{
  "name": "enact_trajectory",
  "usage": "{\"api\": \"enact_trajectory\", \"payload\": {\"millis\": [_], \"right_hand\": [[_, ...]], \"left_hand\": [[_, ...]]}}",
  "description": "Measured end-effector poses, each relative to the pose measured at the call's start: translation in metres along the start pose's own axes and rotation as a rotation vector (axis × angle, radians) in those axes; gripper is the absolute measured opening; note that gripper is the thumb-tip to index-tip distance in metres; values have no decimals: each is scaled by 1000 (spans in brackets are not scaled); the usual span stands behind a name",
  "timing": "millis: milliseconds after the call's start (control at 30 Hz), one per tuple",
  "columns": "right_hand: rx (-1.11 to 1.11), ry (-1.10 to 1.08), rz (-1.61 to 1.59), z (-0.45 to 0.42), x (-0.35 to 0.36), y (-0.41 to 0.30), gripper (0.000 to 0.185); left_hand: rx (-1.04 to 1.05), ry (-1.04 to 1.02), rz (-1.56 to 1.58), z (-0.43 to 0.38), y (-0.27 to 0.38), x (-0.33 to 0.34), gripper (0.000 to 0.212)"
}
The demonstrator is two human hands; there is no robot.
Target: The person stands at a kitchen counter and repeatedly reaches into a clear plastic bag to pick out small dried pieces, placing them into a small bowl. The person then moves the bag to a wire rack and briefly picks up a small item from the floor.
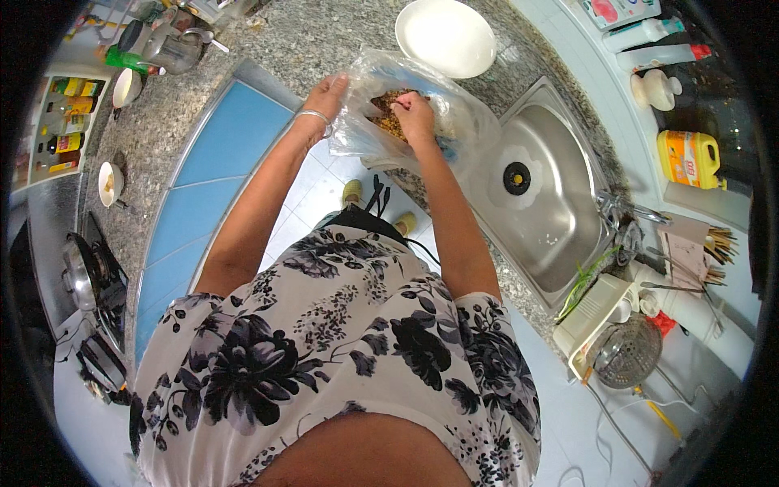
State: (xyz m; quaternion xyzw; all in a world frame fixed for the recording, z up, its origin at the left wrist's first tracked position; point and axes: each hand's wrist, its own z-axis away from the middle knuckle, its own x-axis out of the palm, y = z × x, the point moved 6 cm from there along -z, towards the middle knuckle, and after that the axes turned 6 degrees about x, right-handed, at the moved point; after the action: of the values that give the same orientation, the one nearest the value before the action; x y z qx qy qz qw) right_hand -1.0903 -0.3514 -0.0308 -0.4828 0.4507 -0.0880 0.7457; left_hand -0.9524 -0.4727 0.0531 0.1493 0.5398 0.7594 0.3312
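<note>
My left hand (325,102), with a bangle at the wrist, grips the left edge of a clear plastic bag (359,125). The bag's mouth is spread wide at the counter corner. Inside it lies a brown, crumbly dried food (389,125), too small in view to name more exactly. My right hand (416,119) reaches into the bag with fingers curled together at that food; whether anything is pinched between them is hidden. Just beyond the bag, a white plate (446,38) rests on the granite countertop (316,33).
To the right is a stainless steel sink (560,225) with a faucet (633,210). Green onions (584,283) lie by a cream rack (599,322). Bottles and a yellow jug (688,159) line the ledge. Two white bowls (110,184) and a glass jar (173,50) stand left.
</note>
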Motion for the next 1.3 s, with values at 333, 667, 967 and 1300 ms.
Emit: {"api": "enact_trajectory", "payload": {"millis": [333, 667, 967, 1300], "right_hand": [[421, -316, -1692, 136, -129, -25, 19], [305, 1201, -2209, 366, -172, 221, 10], [1384, 1789, -1587, 569, -134, 389, 34], [853, 967, -1662, 522, -143, 359, 24]], "left_hand": [[-85, 15, -453, -13, -22, -15, 72], [-112, 81, -215, -62, 3, -84, 52], [-119, 215, -421, -53, 45, -73, 52], [-21, 292, -455, 0, 25, -66, 46]]}}
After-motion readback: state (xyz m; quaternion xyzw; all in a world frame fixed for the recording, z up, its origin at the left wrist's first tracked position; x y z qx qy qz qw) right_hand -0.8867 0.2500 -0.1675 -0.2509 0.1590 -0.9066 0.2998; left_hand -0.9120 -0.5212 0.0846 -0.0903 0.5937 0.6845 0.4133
